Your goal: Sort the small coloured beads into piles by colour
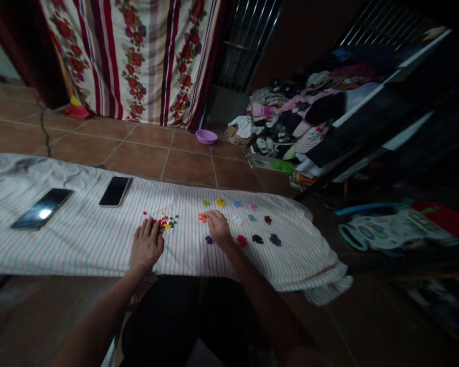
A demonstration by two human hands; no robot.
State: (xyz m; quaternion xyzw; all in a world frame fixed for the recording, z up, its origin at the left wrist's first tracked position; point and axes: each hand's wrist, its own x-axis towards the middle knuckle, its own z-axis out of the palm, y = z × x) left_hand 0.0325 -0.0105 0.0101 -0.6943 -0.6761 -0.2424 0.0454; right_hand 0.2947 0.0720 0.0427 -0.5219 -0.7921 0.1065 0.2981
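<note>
My left hand [147, 244] lies flat on the striped cloth, fingers stretched out at the near-left edge of a mixed pile of small coloured pieces [168, 224]. They are red, yellow, green and white, too small to tell their exact kind. My right hand [219, 227] is closed in a pinch beside a small orange pile [202, 217]; whatever is between its fingertips is hidden. Sorted piles lie around it: yellow [220, 202], light green [205, 202], blue [236, 204], pink [253, 207], white [237, 219], brown [268, 219], red [241, 240], black [257, 238] and purple [208, 239].
Two phones, one larger [42, 209] and one smaller [115, 191], lie on the left of the striped cloth [80, 239]. Beyond are a tiled floor, a purple basin [206, 136], a floral curtain [137, 61] and heaped clothes [290, 112]. A dark slanted frame stands at right.
</note>
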